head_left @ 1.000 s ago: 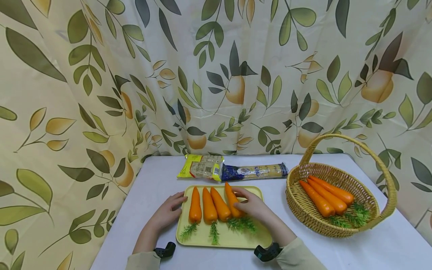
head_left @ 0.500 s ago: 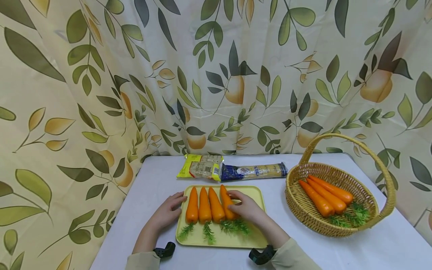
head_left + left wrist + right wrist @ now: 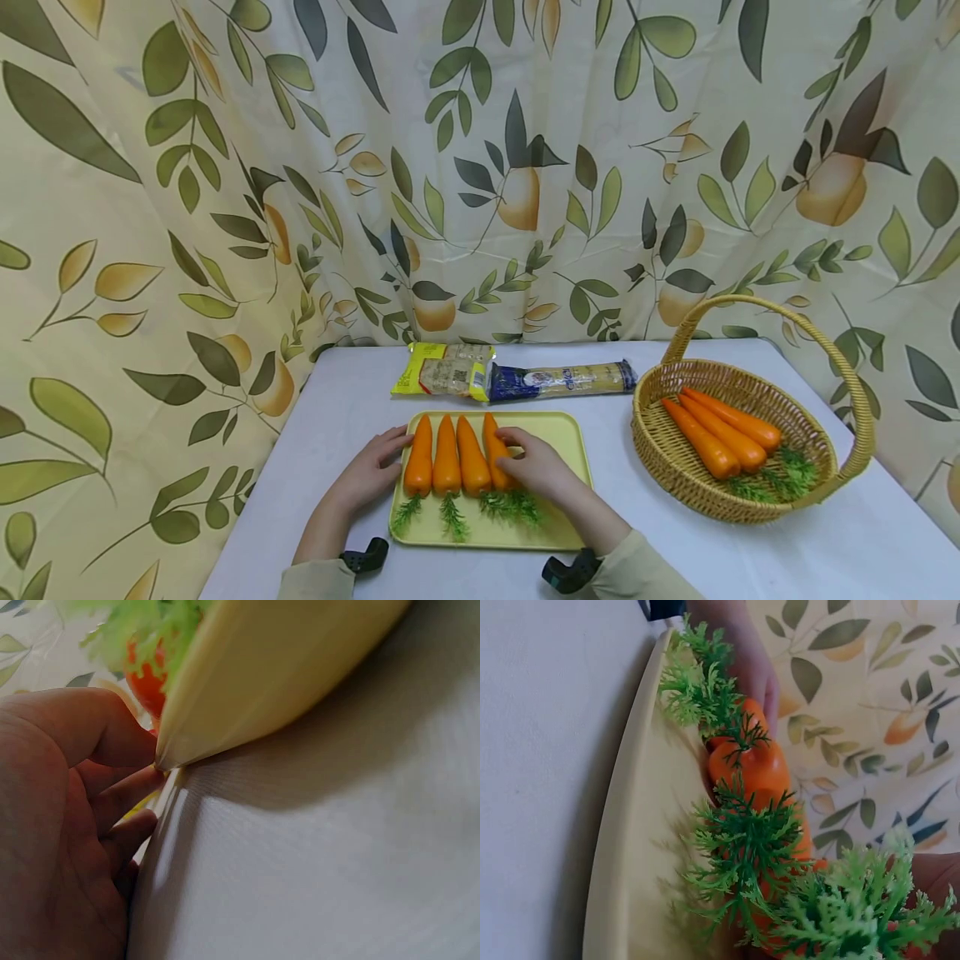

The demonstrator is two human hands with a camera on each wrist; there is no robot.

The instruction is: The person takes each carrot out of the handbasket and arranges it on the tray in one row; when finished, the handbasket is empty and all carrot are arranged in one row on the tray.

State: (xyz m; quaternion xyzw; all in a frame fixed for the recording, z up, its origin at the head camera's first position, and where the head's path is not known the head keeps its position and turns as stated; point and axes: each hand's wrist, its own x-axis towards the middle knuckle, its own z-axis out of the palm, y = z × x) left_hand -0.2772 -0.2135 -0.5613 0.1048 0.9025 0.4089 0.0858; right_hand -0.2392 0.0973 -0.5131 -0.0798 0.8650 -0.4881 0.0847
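Observation:
Several orange carrots with green tops lie side by side on a pale yellow tray (image 3: pixel 558 521), tips pointing away. My left hand (image 3: pixel 369 472) holds the tray's left edge; in the left wrist view its thumb and fingers (image 3: pixel 124 832) meet at the rim. My right hand (image 3: pixel 538 463) grips the rightmost carrot (image 3: pixel 495 450), thumb on the near side and fingers on its right. Leftmost is another carrot (image 3: pixel 418 458), close to the left fingertips. Green tops (image 3: pixel 746 840) cover much of the right wrist view, where the right hand's fingers are mostly hidden.
A woven basket (image 3: pixel 667 467) with a tall handle stands at the right, three carrots (image 3: pixel 723 437) inside. Behind the tray lie a yellow-and-clear bag (image 3: pixel 446 371) and a long blue-ended packet (image 3: pixel 562 381). A patterned curtain (image 3: pixel 480 208) hangs behind the white table (image 3: pixel 322 400).
My right hand has moved left with the rightmost carrot, and the row of carrots has slid left and closed up. My left hand has stayed at the tray's edge.

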